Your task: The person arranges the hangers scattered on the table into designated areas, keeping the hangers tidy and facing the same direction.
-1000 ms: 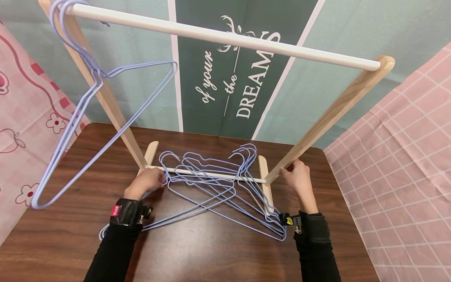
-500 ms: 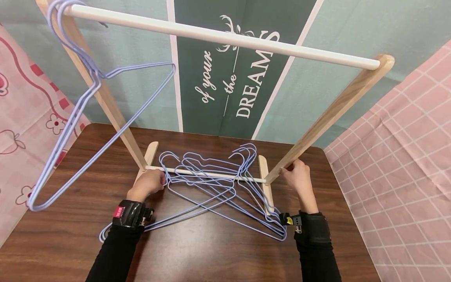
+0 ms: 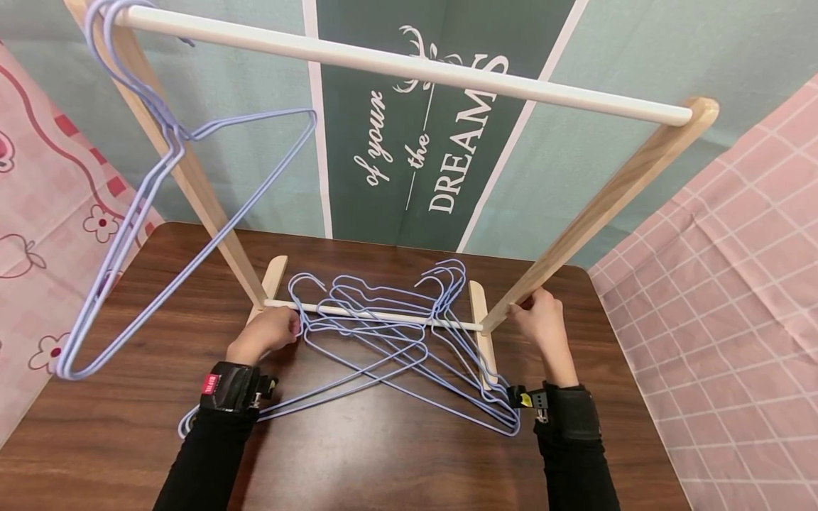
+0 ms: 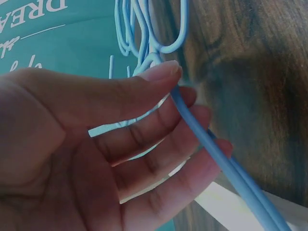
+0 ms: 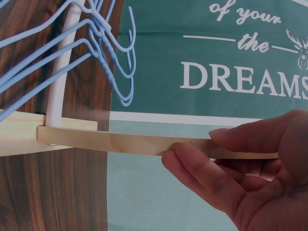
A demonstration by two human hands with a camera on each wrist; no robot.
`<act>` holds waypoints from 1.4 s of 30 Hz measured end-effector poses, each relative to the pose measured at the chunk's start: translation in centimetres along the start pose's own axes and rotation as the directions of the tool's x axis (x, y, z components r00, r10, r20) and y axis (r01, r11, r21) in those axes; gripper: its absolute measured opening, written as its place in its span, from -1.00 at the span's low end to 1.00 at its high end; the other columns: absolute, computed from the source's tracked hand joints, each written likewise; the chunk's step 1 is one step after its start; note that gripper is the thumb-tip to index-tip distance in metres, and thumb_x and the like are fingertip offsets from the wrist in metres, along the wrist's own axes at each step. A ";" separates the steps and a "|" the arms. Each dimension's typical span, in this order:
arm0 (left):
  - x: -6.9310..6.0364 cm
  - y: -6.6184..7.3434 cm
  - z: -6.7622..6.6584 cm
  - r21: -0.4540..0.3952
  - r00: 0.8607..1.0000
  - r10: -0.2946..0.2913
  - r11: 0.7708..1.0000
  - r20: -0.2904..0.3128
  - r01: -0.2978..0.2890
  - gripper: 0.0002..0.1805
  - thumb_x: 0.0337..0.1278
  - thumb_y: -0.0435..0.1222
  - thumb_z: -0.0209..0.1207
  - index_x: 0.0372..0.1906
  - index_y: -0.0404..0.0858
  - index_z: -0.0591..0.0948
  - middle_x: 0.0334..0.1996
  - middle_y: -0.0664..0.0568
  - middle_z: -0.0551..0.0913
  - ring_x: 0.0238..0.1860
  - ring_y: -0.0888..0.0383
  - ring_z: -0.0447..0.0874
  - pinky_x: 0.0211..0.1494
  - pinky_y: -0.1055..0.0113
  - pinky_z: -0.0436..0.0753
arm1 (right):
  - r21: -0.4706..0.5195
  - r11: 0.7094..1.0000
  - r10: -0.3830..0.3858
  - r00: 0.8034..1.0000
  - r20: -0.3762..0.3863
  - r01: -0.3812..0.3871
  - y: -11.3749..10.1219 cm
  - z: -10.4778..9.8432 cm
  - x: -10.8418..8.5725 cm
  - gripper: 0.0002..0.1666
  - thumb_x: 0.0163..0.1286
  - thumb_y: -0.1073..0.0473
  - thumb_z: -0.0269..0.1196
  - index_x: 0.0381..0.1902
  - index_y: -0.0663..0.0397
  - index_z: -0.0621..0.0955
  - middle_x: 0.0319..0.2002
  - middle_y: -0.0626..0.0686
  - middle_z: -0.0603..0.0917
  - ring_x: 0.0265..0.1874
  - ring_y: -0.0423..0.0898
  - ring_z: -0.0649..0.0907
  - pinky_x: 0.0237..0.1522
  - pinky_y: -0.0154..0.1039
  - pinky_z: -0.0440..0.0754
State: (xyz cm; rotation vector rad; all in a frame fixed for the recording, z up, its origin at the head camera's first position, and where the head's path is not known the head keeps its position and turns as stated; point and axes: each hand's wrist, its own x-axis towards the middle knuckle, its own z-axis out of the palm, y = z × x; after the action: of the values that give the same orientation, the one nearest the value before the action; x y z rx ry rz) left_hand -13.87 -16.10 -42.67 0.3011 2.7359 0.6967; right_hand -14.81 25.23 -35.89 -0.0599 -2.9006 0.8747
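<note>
Several blue wire hangers (image 3: 409, 349) lie tangled across the lower white bar (image 3: 399, 319) of a wooden rack. At the pile's left end my left hand (image 3: 267, 331) pinches a hanger near its neck; in the left wrist view, thumb and fingers of the hand (image 4: 120, 125) close on the blue wire (image 4: 211, 147). My right hand (image 3: 542, 323) grips the rack's right upright (image 3: 601, 213) low down; the right wrist view has the hand (image 5: 240, 168) with thumb and fingers around the wooden post (image 5: 120, 143). Blue hangers (image 3: 150, 191) hang at the top bar's left end.
The rack's white top bar (image 3: 409, 65) spans above both hands. Its wooden feet (image 3: 275, 277) stand on the brown table (image 3: 358, 461). Behind is a green cloth (image 3: 377, 213) with white lettering; pink cloths (image 3: 735, 284) border both sides.
The hangers on the top bar have swung slightly. My left hand has shifted very little, and my right hand stays on the upright.
</note>
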 end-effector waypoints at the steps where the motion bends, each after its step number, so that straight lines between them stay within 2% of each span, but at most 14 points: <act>1: -0.1 0.0 -0.1 -0.005 1.000 0.006 1.000 0.006 -0.006 -0.84 -0.23 -0.47 0.19 -0.67 -0.23 0.46 -0.67 0.06 0.40 -0.58 0.12 0.35 -0.50 0.32 0.31 | 0.002 1.000 0.000 1.000 0.000 0.000 0.1 0.0 0.0 -0.78 0.15 0.34 0.14 -0.29 0.46 0.51 -0.49 0.30 0.58 -0.59 0.05 0.53 -0.61 -0.25 0.39; 7: -0.2 -0.1 -0.3 0.004 0.999 0.018 1.000 0.027 -0.018 -0.81 -0.18 -0.47 0.19 -0.67 -0.22 0.44 -0.68 0.08 0.38 -0.58 0.13 0.35 -0.48 0.33 0.31 | 0.052 0.998 -0.034 0.999 -0.020 0.035 1.0 0.3 0.3 -0.77 0.12 0.29 0.17 -0.34 0.42 0.51 -0.55 0.25 0.56 -0.63 0.02 0.50 -0.64 -0.18 0.39; 12: -0.3 0.0 -0.4 0.004 0.999 0.020 1.000 0.033 -0.020 -0.83 -0.16 -0.47 0.18 -0.65 -0.23 0.45 -0.67 0.07 0.39 -0.58 0.12 0.35 -0.48 0.32 0.31 | 0.050 0.998 -0.029 0.999 -0.015 0.030 0.8 0.2 0.2 -0.78 0.13 0.30 0.19 -0.33 0.41 0.51 -0.54 0.25 0.57 -0.62 0.03 0.52 -0.63 -0.19 0.39; 13: -0.3 0.0 -0.4 0.003 0.999 0.022 1.000 0.031 -0.022 -0.83 -0.17 -0.47 0.18 -0.66 -0.23 0.46 -0.67 0.08 0.39 -0.58 0.13 0.35 -0.48 0.32 0.31 | 0.027 1.000 -0.010 1.000 -0.004 0.010 0.0 -0.1 0.0 -0.79 0.14 0.33 0.17 -0.32 0.44 0.51 -0.52 0.28 0.57 -0.60 0.07 0.53 -0.60 -0.19 0.41; 19: -0.9 0.3 -0.8 -0.003 0.996 0.090 0.996 0.007 -0.089 -0.78 -0.17 -0.50 0.15 -0.71 -0.22 0.43 -0.71 0.12 0.33 -0.62 0.18 0.28 -0.51 0.35 0.26 | -0.005 1.000 0.016 1.000 0.006 -0.016 -0.2 -0.1 0.1 -0.78 0.17 0.34 0.17 -0.27 0.45 0.51 -0.47 0.31 0.58 -0.55 0.08 0.55 -0.59 -0.23 0.40; 26: -1.5 0.5 -1.2 -0.018 0.984 0.180 0.983 -0.014 -0.180 -0.75 -0.14 -0.48 0.18 -0.71 -0.22 0.41 -0.71 0.15 0.30 -0.62 0.21 0.25 -0.50 0.35 0.26 | -0.003 1.000 0.009 1.000 0.006 -0.009 0.2 0.2 0.1 -0.78 0.17 0.33 0.15 -0.27 0.44 0.51 -0.47 0.31 0.59 -0.55 0.09 0.56 -0.58 -0.23 0.41; 35: -2.1 0.9 -1.8 0.007 0.982 0.190 0.982 -0.021 -0.189 -0.78 -0.15 -0.47 0.18 -0.69 -0.20 0.43 -0.69 0.13 0.33 -0.60 0.20 0.28 -0.49 0.34 0.30 | -0.010 1.000 0.008 1.000 0.007 -0.008 0.3 0.2 0.2 -0.78 0.18 0.33 0.14 -0.27 0.44 0.51 -0.47 0.31 0.59 -0.55 0.09 0.56 -0.59 -0.24 0.41; 42: -2.6 1.3 -2.4 -0.027 0.980 0.197 0.980 -0.029 -0.198 -0.80 -0.25 -0.53 0.09 -0.70 -0.20 0.44 -0.69 0.14 0.34 -0.59 0.21 0.29 -0.50 0.35 0.29 | -0.019 1.000 -0.006 1.000 0.001 0.006 0.3 0.1 0.2 -0.79 0.17 0.33 0.14 -0.29 0.44 0.52 -0.48 0.30 0.59 -0.56 0.09 0.57 -0.59 -0.24 0.41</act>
State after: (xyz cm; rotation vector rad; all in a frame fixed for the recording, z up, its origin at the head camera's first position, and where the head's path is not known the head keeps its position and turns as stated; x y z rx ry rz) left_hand -12.04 -16.74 -39.39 0.5664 2.7422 0.7971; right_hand -15.02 25.44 -36.17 -0.0516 -2.9087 0.8465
